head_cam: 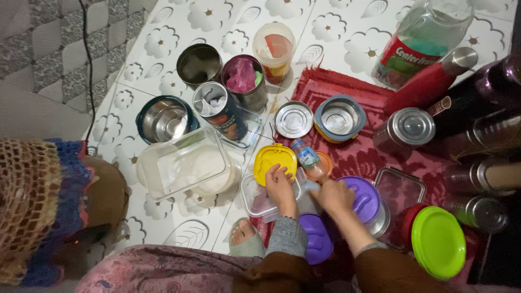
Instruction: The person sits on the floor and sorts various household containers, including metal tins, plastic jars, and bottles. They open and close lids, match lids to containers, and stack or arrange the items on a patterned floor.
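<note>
My left hand [280,187] rests on the rim of a small clear rectangular container [254,199], its fingertips touching the lower edge of a yellow lid [274,159]. My right hand [334,195] curls against the same container's right side, next to a steel pot with a purple lid [364,198]. A small blue-labelled bottle [305,153] and an orange cup [323,167] lie just beyond both hands. A second purple lid [317,237] sits between my wrists.
A big clear tub [184,163], a teal-rimmed steel bowl [163,119], steel cans [199,64], a steel lid [293,119], a blue-rimmed bowl [339,116] and a steel tin [410,127] crowd the floor. Bottles line the right edge; a green lid [438,241], a red mat [358,154] and my foot [247,239] lie near.
</note>
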